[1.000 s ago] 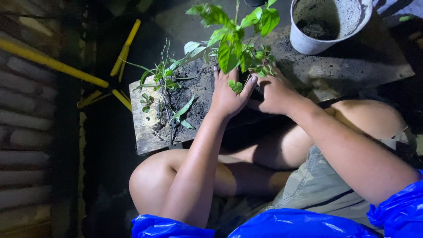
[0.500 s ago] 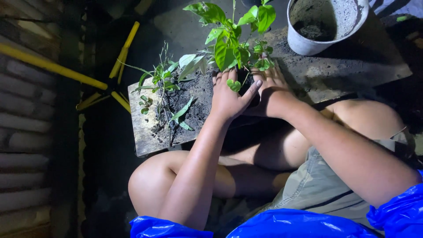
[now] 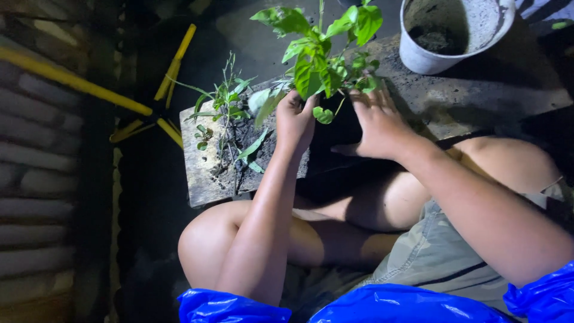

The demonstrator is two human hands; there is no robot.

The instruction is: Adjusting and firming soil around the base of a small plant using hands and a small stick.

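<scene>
Hands (image 3: 335, 122) around plant (image 3: 323, 54), bucket (image 3: 445, 36) beside

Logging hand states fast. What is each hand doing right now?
Left hand: closed around the leafy plant low down.
Right hand: open, fingers spread beside the plant; contact cannot be told.

A grey bucket (image 3: 454, 33) with soil inside stands on the concrete slab (image 3: 508, 90), uprooted weeds (image 3: 224, 107) lie on its left end, and yellow sticks (image 3: 173, 57) cross the dark ground beyond.
</scene>
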